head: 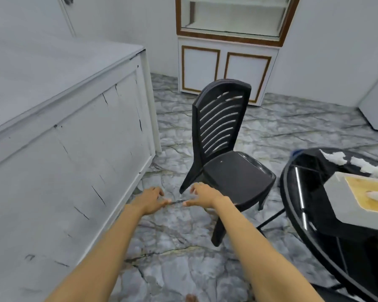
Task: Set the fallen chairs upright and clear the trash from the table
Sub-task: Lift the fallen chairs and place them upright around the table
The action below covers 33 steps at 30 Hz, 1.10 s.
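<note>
We record a grey marbled floor (183,269) bearing an upright black plastic chair (234,171), a white counter (63,160), a white display cabinet (225,68) and a round black glass table (312,168). On the table lie torn white scraps (336,159) and a white foam tray (345,205) stained yellow.

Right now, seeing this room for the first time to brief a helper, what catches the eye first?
A black plastic chair stands upright mid-floor, beyond the outstretched left hand and right hand. At right, a black glass table carries crumpled white paper and a foam tray.
</note>
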Motion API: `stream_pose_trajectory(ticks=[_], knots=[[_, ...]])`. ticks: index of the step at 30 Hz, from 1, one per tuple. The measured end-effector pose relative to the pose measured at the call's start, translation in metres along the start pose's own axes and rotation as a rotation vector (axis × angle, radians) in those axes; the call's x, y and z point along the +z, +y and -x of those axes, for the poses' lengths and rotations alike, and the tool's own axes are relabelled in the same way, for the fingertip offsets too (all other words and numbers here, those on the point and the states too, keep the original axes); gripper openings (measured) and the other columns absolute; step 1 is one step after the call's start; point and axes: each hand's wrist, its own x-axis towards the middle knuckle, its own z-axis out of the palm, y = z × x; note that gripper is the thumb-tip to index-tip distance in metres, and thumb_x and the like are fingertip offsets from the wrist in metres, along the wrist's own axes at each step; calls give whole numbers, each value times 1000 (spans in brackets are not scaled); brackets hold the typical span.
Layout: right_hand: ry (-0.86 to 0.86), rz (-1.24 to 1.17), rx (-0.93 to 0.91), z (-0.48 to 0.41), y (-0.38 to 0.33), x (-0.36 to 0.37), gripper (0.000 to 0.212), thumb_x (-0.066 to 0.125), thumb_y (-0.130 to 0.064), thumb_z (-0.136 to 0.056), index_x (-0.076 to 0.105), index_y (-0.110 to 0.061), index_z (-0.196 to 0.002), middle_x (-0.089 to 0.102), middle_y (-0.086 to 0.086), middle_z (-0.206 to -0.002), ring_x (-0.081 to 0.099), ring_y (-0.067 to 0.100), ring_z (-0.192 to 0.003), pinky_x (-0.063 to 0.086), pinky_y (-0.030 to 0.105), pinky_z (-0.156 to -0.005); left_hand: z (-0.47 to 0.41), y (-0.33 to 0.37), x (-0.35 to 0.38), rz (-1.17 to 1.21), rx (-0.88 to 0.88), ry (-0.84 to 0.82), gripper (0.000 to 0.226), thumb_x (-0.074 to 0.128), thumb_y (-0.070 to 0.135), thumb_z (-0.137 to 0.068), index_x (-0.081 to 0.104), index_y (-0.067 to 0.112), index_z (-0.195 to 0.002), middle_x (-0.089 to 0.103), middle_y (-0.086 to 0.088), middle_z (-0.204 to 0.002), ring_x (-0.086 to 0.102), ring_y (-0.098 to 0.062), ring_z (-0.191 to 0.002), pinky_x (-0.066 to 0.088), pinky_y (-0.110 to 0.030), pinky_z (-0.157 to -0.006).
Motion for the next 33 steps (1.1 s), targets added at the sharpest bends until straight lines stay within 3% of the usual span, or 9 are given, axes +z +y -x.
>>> stream_pose_trajectory(ticks=[10, 16, 21, 28, 33], knots=[[-53, -2, -37, -207, -32, -104, 67, 67, -56, -76, 46, -16, -125, 47, 8, -132, 50, 26, -116, 45, 39, -93, -173, -38, -130, -40, -5, 8, 57, 50, 55, -87, 46, 13, -126, 49, -11, -130, 48, -25, -117, 42, -39, -98], [41, -31, -34, -333, -52, -191, 66, 66, -54, -79, 45, -14, -127, 46, 10, -133, 48, 27, -119, 45, 42, -96, -312, -50, -233, -136, 99, -4, 55, 53, 50, -88, 45, 12, -127, 50, -12, -131, 47, -26, -119, 41, -38, -99], [115, -74, 8, -417, -62, -266, 65, 66, -51, -80, 44, -13, -126, 45, 12, -132, 49, 28, -115, 43, 35, -88, -420, -40, -320, -152, 195, 3, 53, 53, 48, -88, 47, 10, -126, 52, -13, -129, 51, -26, -115, 43, -37, -96], [153, -108, 172, -526, -27, -364, 67, 67, -52, -79, 44, -11, -127, 47, 11, -132, 48, 29, -115, 40, 35, -83, -571, 1, -385, -184, 300, -36, 56, 54, 49, -87, 48, 9, -125, 53, -13, -129, 52, -25, -114, 42, -33, -91], [211, -204, 247, -592, 27, -444, 67, 68, -48, -79, 44, -9, -128, 44, 13, -135, 46, 30, -120, 42, 41, -100, -690, 56, -429, -175, 386, -54, 54, 54, 52, -86, 49, 11, -122, 55, -12, -124, 54, -23, -108, 41, -29, -84]])
